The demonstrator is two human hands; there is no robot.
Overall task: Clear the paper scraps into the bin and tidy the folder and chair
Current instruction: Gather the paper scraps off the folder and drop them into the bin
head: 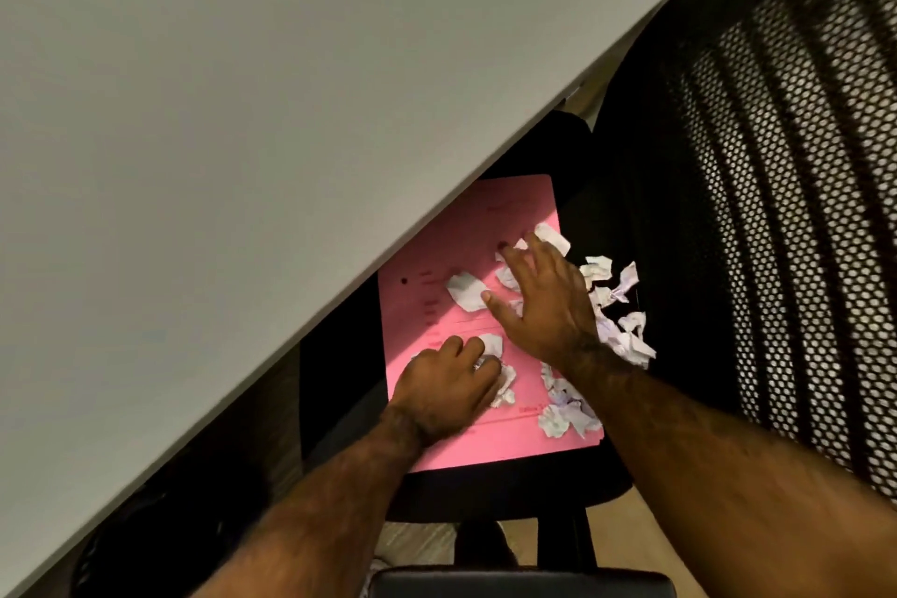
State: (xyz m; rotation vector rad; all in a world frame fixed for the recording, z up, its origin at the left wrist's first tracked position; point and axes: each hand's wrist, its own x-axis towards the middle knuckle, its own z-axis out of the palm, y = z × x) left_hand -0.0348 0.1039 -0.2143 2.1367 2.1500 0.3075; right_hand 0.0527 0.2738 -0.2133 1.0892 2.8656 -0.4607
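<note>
On chair seat [573, 481], head view, half under pale desk top [204, 121]: one pink folder [490, 219], lying flat, far corner tucked beneath desk edge, near edge close to seat front. Thin card by the look; judged light, semi-stiff, smooth and apt to slide on the seat; best taken by the near long edge or a free corner once cleared.

Scattered over folder and spilling off its right side onto seat: crumpled white paper scraps [565, 415], perhaps a dozen or more, some with faint print. One loose scrap [463, 289] mid-folder, apart from the rest; cluster [616, 301] off the right edge, beside mesh backrest [776, 189]. Judged featherweight, soft, springy, not fragile; likely to scatter if swept fast; better pinched or scooped together into a handful.

Left hand [446, 384]: curled down on lower folder, fingers closed around a scrap or two, white paper showing past knuckles.

Right hand [539, 301]: spread wide, palm down, flat over scraps near folder's right edge; gripping nothing visible, though underside hidden.

Bin: not in view.

Task stage, judged: gathering scraps; folder and chair not yet tidied.
</note>
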